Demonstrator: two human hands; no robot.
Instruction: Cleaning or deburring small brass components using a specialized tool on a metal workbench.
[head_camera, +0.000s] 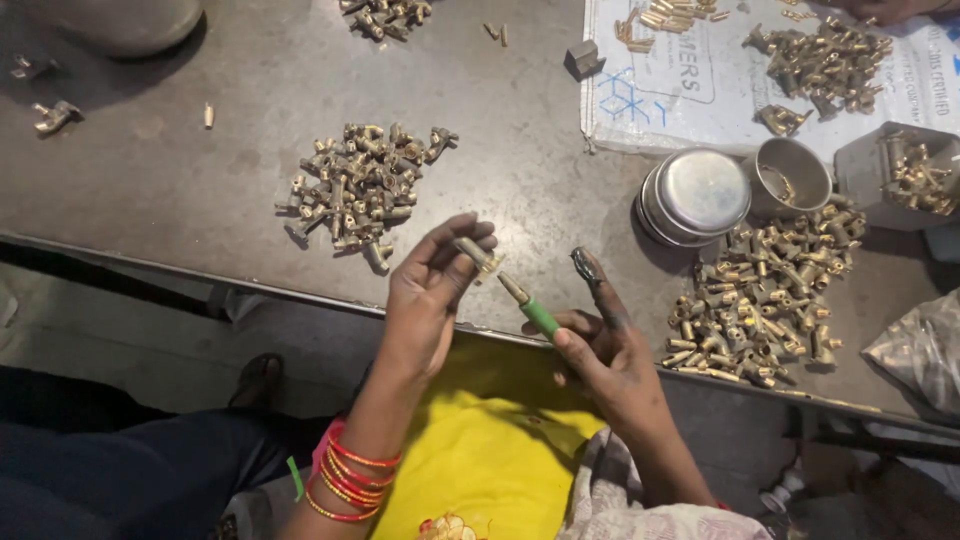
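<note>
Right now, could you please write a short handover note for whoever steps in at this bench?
Left hand: pinching one small brass fitting above the table edge.
Right hand: gripping a green-handled tool, tip aimed at that fitting, not yet touching it.
Brass fittings sit in a left pile and a right pile.
Which pile is finished cannot be told.

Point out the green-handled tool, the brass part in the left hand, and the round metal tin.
green-handled tool (540, 317), head view, on the green handle.
brass part (478, 254), head view, on its body between the left hand's fingertips.
round metal tin (700, 190), head view, on the middle of its lid.
</note>
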